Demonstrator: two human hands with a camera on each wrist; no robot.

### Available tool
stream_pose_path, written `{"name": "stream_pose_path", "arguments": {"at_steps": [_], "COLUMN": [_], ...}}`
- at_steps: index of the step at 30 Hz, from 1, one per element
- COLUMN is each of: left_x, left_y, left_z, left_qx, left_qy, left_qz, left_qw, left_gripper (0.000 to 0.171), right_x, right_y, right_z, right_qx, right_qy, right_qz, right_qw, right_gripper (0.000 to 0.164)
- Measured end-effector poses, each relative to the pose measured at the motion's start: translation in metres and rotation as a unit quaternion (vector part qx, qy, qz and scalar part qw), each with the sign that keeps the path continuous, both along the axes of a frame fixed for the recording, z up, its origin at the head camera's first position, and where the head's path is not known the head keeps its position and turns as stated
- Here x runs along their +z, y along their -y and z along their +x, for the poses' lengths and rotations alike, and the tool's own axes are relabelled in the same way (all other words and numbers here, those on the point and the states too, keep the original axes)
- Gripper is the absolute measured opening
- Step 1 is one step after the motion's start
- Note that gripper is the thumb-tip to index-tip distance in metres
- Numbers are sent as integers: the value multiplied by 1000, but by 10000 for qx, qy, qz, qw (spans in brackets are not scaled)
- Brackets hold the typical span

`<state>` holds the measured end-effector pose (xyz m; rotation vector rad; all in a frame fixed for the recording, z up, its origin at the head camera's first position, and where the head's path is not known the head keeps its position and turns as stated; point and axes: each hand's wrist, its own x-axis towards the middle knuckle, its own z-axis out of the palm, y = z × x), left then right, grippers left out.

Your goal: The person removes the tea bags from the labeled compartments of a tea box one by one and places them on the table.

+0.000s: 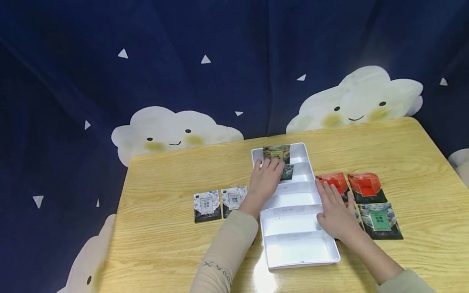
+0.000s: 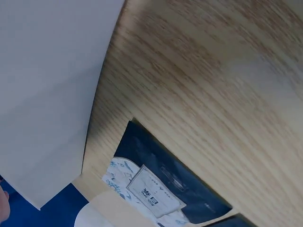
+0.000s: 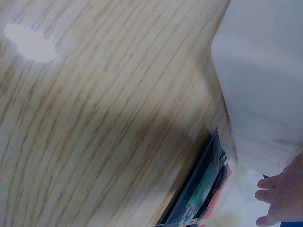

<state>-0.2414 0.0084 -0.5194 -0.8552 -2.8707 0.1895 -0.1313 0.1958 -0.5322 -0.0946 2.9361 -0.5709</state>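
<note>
My left hand (image 1: 268, 180) reaches over the white divided tray (image 1: 303, 263), its fingertips against a dark sachet with a yellow-green label (image 1: 279, 152) in the farthest compartment. Whether its thumb pinches the sachet is hidden. A dark teal sachet (image 1: 286, 172) partly shows in the second compartment beside that hand. Along the tray's right side, my right hand (image 1: 337, 212) lies with straight fingers, partly covering a red-and-black sachet (image 1: 334, 181). In the right wrist view, its fingers (image 3: 268, 195) extend beside the tray wall (image 3: 260, 94).
Two white-and-black sachets (image 1: 207, 206) lie left of the tray. On the right are another red sachet (image 1: 366, 187) and a green-labelled one (image 1: 380, 220), with more partly under the right hand. A dark blue curtain (image 1: 208, 85) hangs behind the wooden table (image 1: 158, 177).
</note>
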Motion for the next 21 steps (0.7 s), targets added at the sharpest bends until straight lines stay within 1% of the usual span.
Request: {"name": "stream_pose_path", "arguments": {"at_steps": [4,9,18,21], "left_x": [-1,-1,-2,1], "left_y": [-1,-3,-4,-4], "left_z": [1,3,5,6], "left_qx": [-53,-51,-32,-47], "left_qy": [110,307,284,220], "left_qz": [-156,-211,-125,-49], "left_qw": [9998,9993,9995,9997], "left_gripper": [33,39,38,37], "right_x": [0,1,1,0], "right_y": [0,1,0,0], "right_z": [0,1,-1,0], "right_qx": [1,-3,10,10], "right_qy": [12,-30,-33,-19], "right_qz": [5,-28,-6,-2], "right_qw": [10000,10000,10000,10000], "right_gripper": [80,80,80,80]}}
